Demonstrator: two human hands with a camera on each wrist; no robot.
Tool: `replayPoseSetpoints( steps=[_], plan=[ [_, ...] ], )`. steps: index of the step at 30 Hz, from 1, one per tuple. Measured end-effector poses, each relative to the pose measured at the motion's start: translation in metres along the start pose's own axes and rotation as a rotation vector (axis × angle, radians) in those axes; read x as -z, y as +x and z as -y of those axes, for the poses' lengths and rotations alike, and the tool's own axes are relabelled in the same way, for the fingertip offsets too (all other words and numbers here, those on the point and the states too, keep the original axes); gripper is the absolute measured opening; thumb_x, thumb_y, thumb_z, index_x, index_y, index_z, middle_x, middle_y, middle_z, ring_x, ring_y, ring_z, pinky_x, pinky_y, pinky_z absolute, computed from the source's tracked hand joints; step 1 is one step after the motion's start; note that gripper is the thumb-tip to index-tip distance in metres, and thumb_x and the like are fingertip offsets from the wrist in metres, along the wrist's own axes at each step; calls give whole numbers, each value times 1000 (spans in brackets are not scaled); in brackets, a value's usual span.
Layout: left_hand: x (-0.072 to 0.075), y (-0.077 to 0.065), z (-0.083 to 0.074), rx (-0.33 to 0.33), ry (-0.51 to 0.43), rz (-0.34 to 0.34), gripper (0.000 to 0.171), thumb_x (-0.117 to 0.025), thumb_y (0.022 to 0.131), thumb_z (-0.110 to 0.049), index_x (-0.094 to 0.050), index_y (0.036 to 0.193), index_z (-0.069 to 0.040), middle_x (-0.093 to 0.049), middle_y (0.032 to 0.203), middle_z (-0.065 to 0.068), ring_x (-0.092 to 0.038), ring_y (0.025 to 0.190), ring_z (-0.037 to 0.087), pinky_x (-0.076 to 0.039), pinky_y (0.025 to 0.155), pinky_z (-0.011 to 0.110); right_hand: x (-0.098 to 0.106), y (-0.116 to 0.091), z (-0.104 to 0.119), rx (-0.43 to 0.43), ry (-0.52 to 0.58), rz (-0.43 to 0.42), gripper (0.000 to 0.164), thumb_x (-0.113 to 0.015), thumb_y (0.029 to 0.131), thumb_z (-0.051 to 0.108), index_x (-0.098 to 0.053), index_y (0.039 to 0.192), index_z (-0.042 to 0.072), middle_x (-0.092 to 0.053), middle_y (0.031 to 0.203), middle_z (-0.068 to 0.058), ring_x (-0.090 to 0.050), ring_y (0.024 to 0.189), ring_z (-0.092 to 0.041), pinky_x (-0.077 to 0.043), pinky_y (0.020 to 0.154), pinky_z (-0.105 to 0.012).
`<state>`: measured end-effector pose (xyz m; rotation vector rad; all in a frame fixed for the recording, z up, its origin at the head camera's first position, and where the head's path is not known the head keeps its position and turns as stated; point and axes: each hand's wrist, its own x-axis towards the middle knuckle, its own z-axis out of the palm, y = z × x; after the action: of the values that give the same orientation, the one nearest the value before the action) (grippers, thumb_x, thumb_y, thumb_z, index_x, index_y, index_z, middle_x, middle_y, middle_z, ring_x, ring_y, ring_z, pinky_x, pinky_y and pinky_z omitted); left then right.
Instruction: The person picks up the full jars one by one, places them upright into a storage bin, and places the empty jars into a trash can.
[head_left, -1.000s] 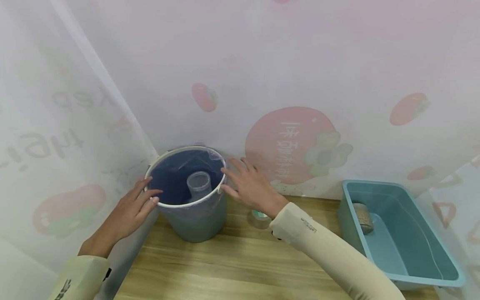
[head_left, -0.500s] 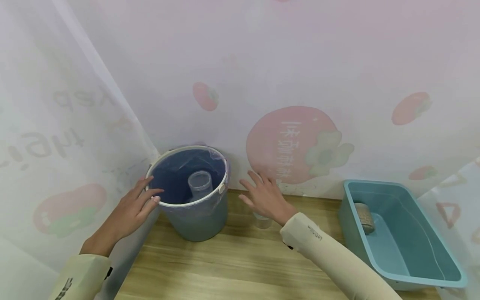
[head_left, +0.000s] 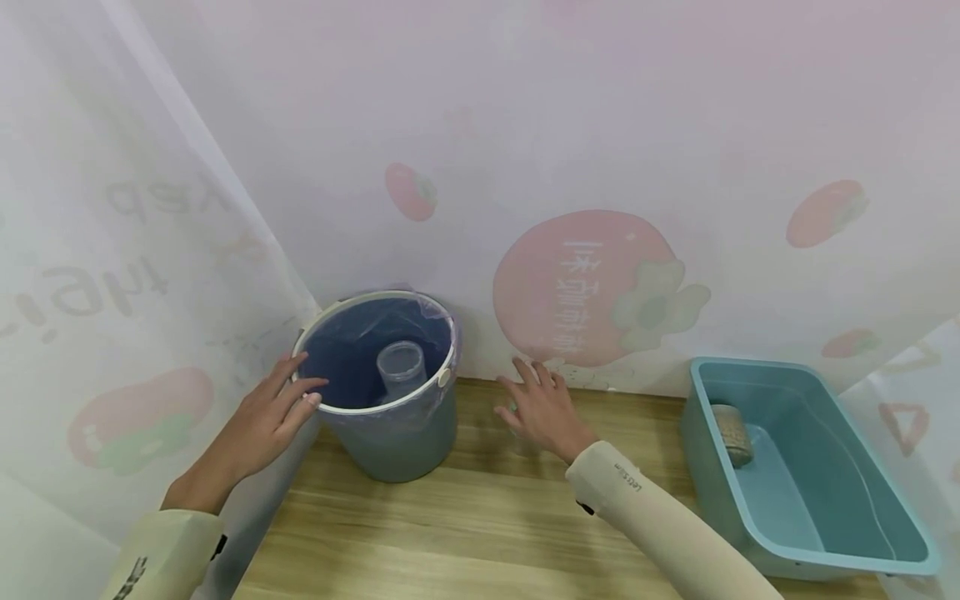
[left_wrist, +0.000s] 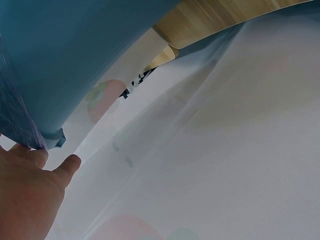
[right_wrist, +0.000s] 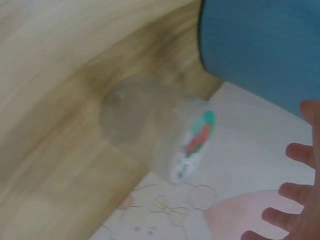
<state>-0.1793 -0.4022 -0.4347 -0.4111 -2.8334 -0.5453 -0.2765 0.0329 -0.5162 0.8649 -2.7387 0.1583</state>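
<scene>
A blue bucket (head_left: 397, 454) with a white rim, lined with a thin clear bag, stands at the left of the table. Inside it is a clear plastic container (head_left: 401, 367), its round end facing up. My left hand (head_left: 262, 425) rests on the bucket's left rim, fingertips reaching over the edge. In the left wrist view, the fingers (left_wrist: 37, 157) touch the bag-covered rim. Right of the bucket, my right hand (head_left: 543, 412) hovers with spread fingers, holding nothing. Under it stands a clear jar (right_wrist: 145, 120) with a colourful printed lid, mostly hidden by the hand in the head view.
A blue-green rectangular tub (head_left: 787, 492) stands at the right of the wooden table (head_left: 420, 533). A container with tan contents (head_left: 732, 435) lies inside, against the tub's left wall. White printed curtains (head_left: 465, 125) close off the back and sides.
My right hand has left the bucket's right rim and moved right, over the lidded jar. The left hand stays on the rim, and the bucket has hardly moved.
</scene>
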Motion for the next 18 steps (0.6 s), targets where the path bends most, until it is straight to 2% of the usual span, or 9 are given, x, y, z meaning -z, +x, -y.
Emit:
replayPoseSetpoints(
  steps=[7,14,18],
  plan=[
    [0,0,1,1,-4,1,36,-47,106,-39,-60,136,-22,-23,164,13,-12,153,42,-21,107,76,-24,-3,-4,-39,-29,79,65,-40,99,65,-41,153,29,-30,161,-14,-35,142,-43,-43,101,-64],
    [0,0,2,2,-6,-4,37,-46,106,-39,-59,136,-21,-22,165,12,-10,154,39,-21,107,76,-38,-7,-4,-42,-55,41,66,-44,98,66,-42,152,29,-37,157,-14,-41,138,-44,-41,103,-65],
    [0,-1,2,7,-7,-5,37,-46,106,-40,-59,136,-23,-22,165,12,-11,153,40,-21,107,76,-45,-10,-4,-66,-24,73,67,-44,98,66,-40,153,30,-34,159,-15,-36,141,-45,-36,106,-67]
  ],
)
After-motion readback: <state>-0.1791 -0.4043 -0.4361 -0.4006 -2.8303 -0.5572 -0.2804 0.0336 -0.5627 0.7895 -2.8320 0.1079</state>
